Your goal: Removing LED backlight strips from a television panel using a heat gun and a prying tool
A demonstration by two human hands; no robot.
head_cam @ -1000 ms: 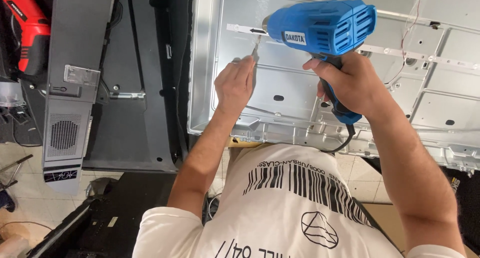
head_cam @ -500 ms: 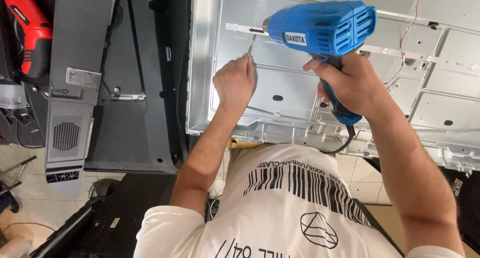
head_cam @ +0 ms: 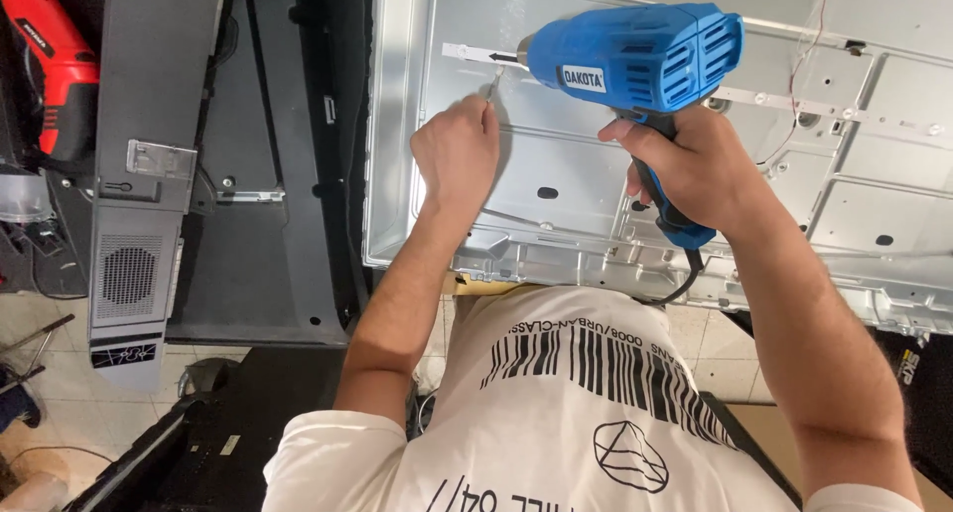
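In the upper middle of the frame the right hand [head_cam: 695, 169] is wrapped tight around the dark grip of a blue heat gun [head_cam: 635, 55], its body lying level with the nozzle aimed toward the left of the frame. A black cord runs down from the base of the grip toward the lower edge of the metal panel [head_cam: 556, 189], a large silver sheet with pressed ribs and holes that fills the upper middle and upper right. Just left of the nozzle, the left hand [head_cam: 457, 154] is closed into a loose fist, fingertips pinching a thin pale tool [head_cam: 491, 85] whose tip meets a narrow white strip [head_cam: 472, 52] stuck across the panel (what sort of tool it is cannot be told at this size). A second strip [head_cam: 824, 107] crosses the panel at the upper right, with thin red wires beside it.

To the left of the panel lies a dark plastic cover [head_cam: 268, 224], and further left a grey speaker bar [head_cam: 134, 224] with a perforated grille. A red power tool [head_cam: 55, 65] sits in the upper left corner. The person's white printed shirt [head_cam: 556, 413] fills the bottom middle.
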